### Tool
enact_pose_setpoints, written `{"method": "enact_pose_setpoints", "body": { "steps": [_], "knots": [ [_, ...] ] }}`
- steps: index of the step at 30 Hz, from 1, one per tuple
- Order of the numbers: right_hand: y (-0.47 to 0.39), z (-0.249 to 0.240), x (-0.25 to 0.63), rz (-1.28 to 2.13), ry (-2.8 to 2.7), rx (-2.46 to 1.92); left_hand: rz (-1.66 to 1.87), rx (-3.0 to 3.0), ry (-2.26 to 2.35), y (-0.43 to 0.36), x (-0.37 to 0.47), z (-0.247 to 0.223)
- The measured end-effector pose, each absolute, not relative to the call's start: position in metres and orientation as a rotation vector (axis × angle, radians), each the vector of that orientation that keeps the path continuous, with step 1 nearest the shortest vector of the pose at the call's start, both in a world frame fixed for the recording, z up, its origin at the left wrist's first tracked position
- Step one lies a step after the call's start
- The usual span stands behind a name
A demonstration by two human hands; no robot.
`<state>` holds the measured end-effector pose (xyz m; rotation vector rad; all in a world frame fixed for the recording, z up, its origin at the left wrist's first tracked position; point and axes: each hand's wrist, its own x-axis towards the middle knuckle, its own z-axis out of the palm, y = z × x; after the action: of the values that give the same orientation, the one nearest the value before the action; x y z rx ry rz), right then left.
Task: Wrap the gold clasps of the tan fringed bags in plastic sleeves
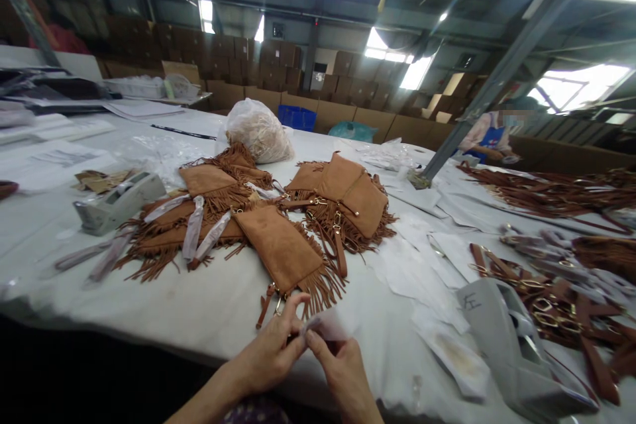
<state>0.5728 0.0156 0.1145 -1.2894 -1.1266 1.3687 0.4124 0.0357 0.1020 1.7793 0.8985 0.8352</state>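
Note:
Near the table's front edge, my left hand (275,351) and my right hand (342,368) meet, thumbs and fingertips pinched on a thin whitish wrapping sheet (330,324). Just beyond my left fingers lies a brown fringed suede pouch (281,245), its strap and metal clasp hanging toward me. Behind it to the right are stacked fringed pouches (350,195). More pouches (211,185) lie to the left, some with straps wrapped in pale paper (193,228). What the sheet covers between my fingertips is too small to make out.
Grey tape dispensers stand at left (119,202) and front right (517,351). Brown straps with metal rings (546,305) lie at right. A stuffed clear bag (258,131) sits behind the pouches. A metal post (497,79) rises at right; beyond it is a person in a blue apron (489,136).

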Motion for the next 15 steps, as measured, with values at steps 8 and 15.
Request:
{"method": "enact_pose_setpoints", "body": {
  "steps": [8,15],
  "knots": [
    [0.008,0.135,0.581,1.134,-1.152,-1.380,0.817,2.017,1.035,0.051,0.387,0.076],
    [-0.005,0.131,0.568,0.668,-1.440,-1.293,0.922,1.942,0.964,0.048,0.398,0.086]
  ]
}}
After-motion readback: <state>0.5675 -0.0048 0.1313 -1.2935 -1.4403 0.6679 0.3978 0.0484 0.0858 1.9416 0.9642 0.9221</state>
